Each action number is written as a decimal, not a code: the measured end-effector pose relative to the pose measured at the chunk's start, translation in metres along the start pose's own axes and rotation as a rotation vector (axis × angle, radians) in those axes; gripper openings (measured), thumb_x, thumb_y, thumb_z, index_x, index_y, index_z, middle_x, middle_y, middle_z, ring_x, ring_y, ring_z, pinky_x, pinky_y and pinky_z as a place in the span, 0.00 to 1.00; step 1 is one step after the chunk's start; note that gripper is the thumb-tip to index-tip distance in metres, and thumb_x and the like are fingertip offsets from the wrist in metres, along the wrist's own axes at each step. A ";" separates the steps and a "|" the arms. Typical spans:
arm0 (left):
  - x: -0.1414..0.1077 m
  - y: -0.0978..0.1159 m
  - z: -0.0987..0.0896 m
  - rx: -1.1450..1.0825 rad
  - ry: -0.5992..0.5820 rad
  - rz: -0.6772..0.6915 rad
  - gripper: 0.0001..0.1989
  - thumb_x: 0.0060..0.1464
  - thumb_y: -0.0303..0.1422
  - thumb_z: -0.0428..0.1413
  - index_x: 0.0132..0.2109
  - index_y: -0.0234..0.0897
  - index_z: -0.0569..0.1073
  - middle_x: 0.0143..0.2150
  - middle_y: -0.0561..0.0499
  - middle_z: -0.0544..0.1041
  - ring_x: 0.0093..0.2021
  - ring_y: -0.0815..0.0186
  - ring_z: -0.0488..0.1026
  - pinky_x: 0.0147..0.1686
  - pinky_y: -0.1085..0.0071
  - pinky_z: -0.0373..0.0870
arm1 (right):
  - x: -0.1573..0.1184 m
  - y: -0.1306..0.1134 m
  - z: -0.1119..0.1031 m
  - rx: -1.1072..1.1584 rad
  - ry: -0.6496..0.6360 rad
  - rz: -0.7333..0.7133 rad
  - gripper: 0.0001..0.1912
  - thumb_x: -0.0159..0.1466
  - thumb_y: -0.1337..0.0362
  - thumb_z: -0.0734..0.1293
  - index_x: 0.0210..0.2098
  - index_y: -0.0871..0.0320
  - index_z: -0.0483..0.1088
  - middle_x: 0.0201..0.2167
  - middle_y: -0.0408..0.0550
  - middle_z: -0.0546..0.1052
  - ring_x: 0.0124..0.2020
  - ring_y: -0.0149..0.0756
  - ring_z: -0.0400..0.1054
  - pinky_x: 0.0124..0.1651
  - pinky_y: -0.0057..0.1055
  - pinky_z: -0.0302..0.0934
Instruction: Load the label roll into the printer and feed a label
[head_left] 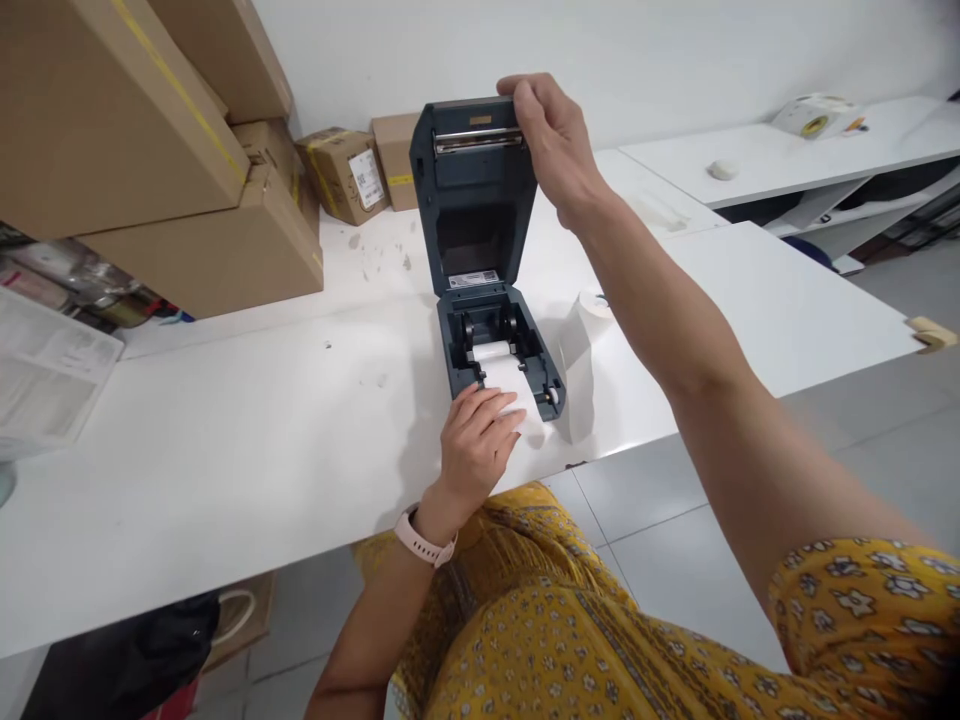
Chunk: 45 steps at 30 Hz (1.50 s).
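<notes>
Pinching the upper right corner of the raised lid (480, 185), our right hand (551, 135) lays its thumb near the top edge, with the fingers reaching behind it. Our left hand (478, 435) lies palm down at the front of the dark printer (538, 352), its fingers side by side on the white paper strip (506, 378); its thumb is hidden, so we cannot tell whether it pinches the strip or only presses on it. We see the strip come forward from a white roll (491, 350) that sits between two dark holders inside the printer, and its end hangs past the front edge.

The printer stands near the front edge of the white table (262, 400), its lid tilted back on the far side. Just to its right we have a second roll (592, 308) with a length of paper trailing toward us. Behind it, along the wall, are a small carton with a label (341, 175) and a plain carton (396, 150); to the left, larger cardboard boxes (217, 250) are stacked. Far right, a round white object (724, 170) rests on another white surface. We wear a pale pink wristband (425, 538) on the left wrist.
</notes>
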<state>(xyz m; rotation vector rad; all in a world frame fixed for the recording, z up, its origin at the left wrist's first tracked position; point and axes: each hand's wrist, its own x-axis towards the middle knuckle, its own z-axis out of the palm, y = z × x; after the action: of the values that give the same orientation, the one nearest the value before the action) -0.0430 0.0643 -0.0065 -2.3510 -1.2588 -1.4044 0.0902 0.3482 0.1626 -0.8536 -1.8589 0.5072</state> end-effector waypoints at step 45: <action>-0.007 0.009 -0.023 0.038 -0.036 -0.117 0.31 0.69 0.40 0.46 0.75 0.38 0.58 0.70 0.38 0.70 0.77 0.49 0.58 0.75 0.42 0.52 | -0.282 -0.057 -0.003 -0.397 -0.155 -0.273 0.33 0.74 0.65 0.61 0.77 0.45 0.53 0.72 0.46 0.66 0.74 0.44 0.61 0.73 0.53 0.63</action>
<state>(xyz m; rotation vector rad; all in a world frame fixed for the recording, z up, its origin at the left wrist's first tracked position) -0.0541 0.0432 0.0034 -2.3221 -1.4414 -1.3628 0.1483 0.0994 0.0302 -0.8131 -2.2200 0.0314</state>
